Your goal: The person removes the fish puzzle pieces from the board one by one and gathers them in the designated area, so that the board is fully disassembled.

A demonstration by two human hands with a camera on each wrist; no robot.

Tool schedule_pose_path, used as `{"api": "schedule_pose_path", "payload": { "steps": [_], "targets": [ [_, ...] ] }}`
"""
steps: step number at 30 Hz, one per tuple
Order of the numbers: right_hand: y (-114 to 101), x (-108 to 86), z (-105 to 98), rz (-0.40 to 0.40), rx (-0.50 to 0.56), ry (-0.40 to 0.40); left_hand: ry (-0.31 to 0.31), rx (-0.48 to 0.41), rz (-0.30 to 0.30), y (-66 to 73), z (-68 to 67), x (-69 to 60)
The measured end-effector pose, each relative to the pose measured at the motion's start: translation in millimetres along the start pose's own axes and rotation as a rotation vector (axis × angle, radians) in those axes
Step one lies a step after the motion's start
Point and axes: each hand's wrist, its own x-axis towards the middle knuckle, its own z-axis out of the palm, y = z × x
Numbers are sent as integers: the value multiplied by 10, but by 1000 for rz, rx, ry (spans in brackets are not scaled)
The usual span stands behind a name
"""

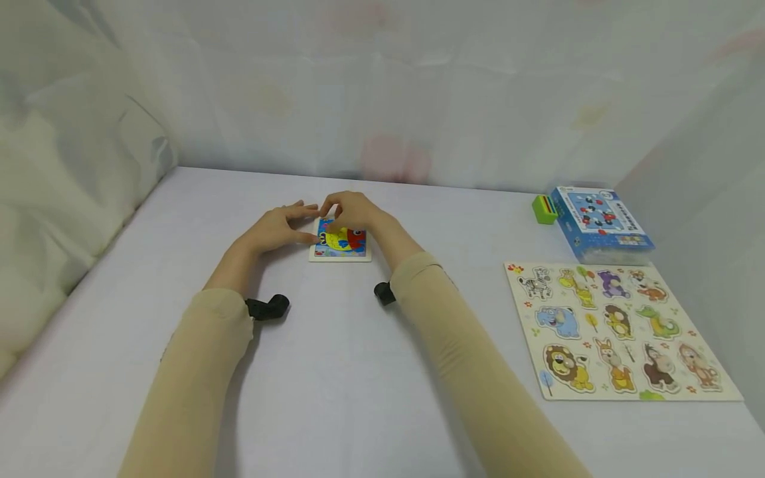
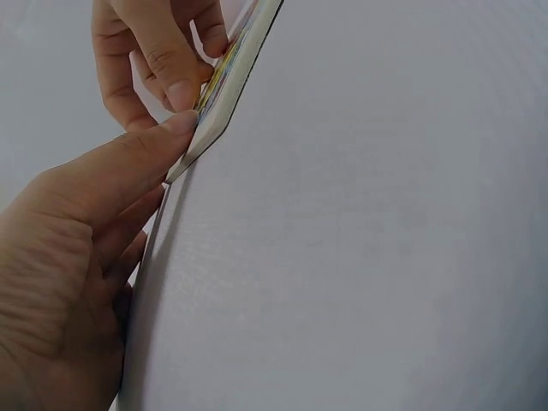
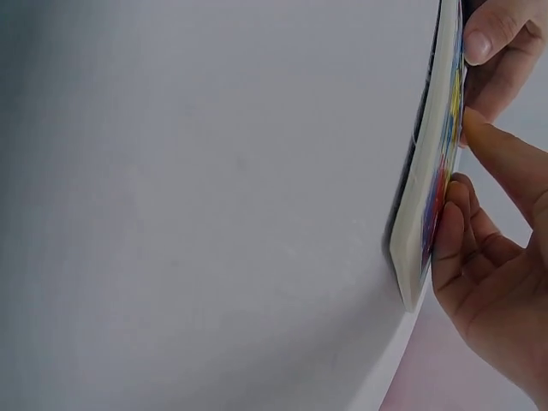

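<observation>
A small square jigsaw puzzle (image 1: 340, 244) with a white frame and a bright picture in yellow, red and blue lies toward the back of the table. My left hand (image 1: 276, 229) is at its left side, fingers mostly straight and the thumb touching the frame's left edge. In the left wrist view that thumb (image 2: 141, 154) rests against the board's corner. My right hand (image 1: 354, 211) reaches over the puzzle's top from the right, its fingers bent and fingertips on the picture. Whether a loose piece lies under those fingertips is hidden.
At the right lies a large animal puzzle board (image 1: 621, 332). Behind it stand a blue box (image 1: 603, 222) with a picture lid and a small green block-like item (image 1: 544, 210). White cloth (image 1: 382, 86) hangs behind the table, with more cloth (image 1: 66, 166) on the left.
</observation>
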Motion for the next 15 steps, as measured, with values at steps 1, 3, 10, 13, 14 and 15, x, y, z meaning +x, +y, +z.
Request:
{"api": "schedule_pose_path", "payload": {
  "steps": [1, 3, 10, 13, 14, 15],
  "targets": [
    [4, 5, -1, 1, -6, -9, -1, 0, -1, 1, 3, 2],
    [12, 11, 0, -2, -20, -19, -3, 3, -5, 7, 5, 1],
    [31, 12, 12, -16, -60, -34, -13, 32, 11, 4, 11, 15],
    [39, 13, 19, -15, -74, -37, -20, 51, 25, 2, 10, 16],
    [39, 13, 20, -16, -74, -37, -20, 54, 28, 5, 9, 16],
    [38, 12, 20, -18, -74, -35, -21, 53, 31, 7, 8, 16]
  ]
}}
